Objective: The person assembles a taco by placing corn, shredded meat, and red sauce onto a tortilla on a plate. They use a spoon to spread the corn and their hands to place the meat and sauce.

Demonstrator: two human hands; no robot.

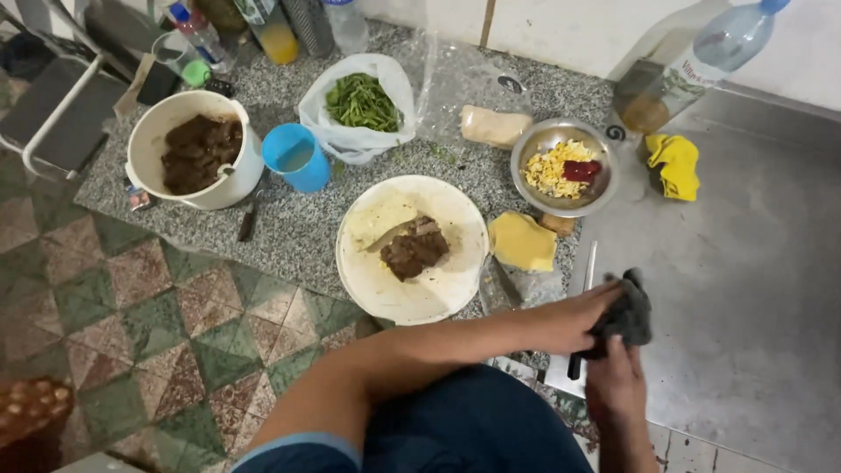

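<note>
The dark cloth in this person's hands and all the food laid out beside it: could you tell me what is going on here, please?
A person holds a dark grey cloth with both hands, the left hand and right hand gripping it over a grey metal surface. A knife lies just beneath. On the speckled counter sit a white round board with dark meat, a white bucket of more meat, a blue cup, a bag of greens and a metal bowl of chopped yellow food.

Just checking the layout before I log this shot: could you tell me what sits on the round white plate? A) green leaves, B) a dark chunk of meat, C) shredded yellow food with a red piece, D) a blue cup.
B: a dark chunk of meat lies on the white plate.
</note>
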